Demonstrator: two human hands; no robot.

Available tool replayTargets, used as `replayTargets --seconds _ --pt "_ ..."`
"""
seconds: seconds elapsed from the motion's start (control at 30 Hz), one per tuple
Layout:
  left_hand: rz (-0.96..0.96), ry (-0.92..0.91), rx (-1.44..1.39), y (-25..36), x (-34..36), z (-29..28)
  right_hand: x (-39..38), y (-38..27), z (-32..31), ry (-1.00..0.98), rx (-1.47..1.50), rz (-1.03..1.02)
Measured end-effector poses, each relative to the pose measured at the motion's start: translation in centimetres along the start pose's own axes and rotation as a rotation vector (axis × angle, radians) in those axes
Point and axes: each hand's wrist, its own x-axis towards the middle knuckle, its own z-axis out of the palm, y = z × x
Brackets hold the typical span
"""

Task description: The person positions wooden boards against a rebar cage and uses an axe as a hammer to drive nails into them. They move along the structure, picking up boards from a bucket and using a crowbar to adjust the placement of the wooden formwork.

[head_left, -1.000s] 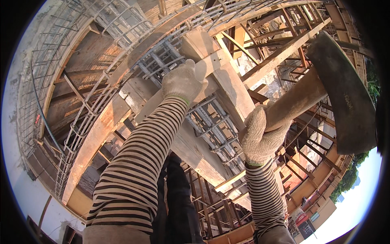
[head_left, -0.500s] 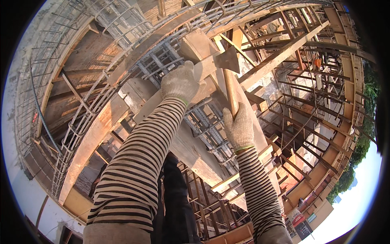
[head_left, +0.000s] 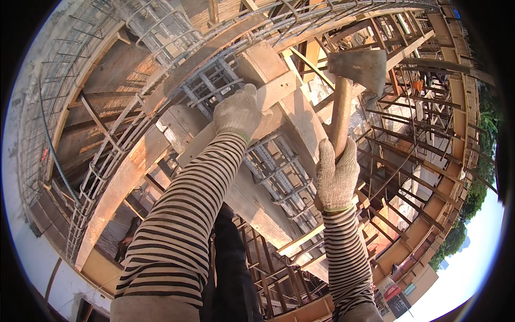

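Note:
In my gloved right hand (head_left: 338, 176) is the wooden handle of a hatchet (head_left: 341, 115). Its broad dark metal head is raised to the right of a short wooden board (head_left: 277, 89). My left hand (head_left: 236, 112), also gloved, is closed over the middle of that board, which lies slantwise across two timber formwork sides. The board's right end rests by a thick wooden block (head_left: 263, 61), and its other end shows beyond my left wrist. Between the formwork sides runs a steel rebar cage (head_left: 281, 170), partly hidden by the board and my left arm.
More rebar (head_left: 102, 155) curves along the left beside a long plank (head_left: 120, 188). Many wooden props and crosspieces (head_left: 413, 145) fill a drop on the right. A slanting timber (head_left: 413, 47) reaches toward the upper right. My dark trouser leg (head_left: 233, 263) is below.
My right hand has swung the hatchet up and to the right, away from the board's end. My left hand and the board have stayed in place.

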Motion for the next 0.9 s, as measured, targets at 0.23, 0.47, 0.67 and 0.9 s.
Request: replayTargets --seconds 0.23,0.47,0.67,0.9 --pt "0.021 -0.004 -0.033 0.3 0.0 -0.3 0.0 5.7 4.4 -0.075 -0.411 -0.168" --pt "-0.01 0.004 -0.014 0.0 0.5 0.8 -1.1 -0.3 -0.3 0.158 0.18 -0.171" --pt "-0.016 0.027 0.028 -0.1 -0.2 0.2 1.2 3.3 3.0 -0.224 -0.332 -0.015" --pt "-0.002 -0.016 -0.005 0.6 -0.2 -0.3 -1.9 3.4 3.7 0.141 -0.103 -0.139"
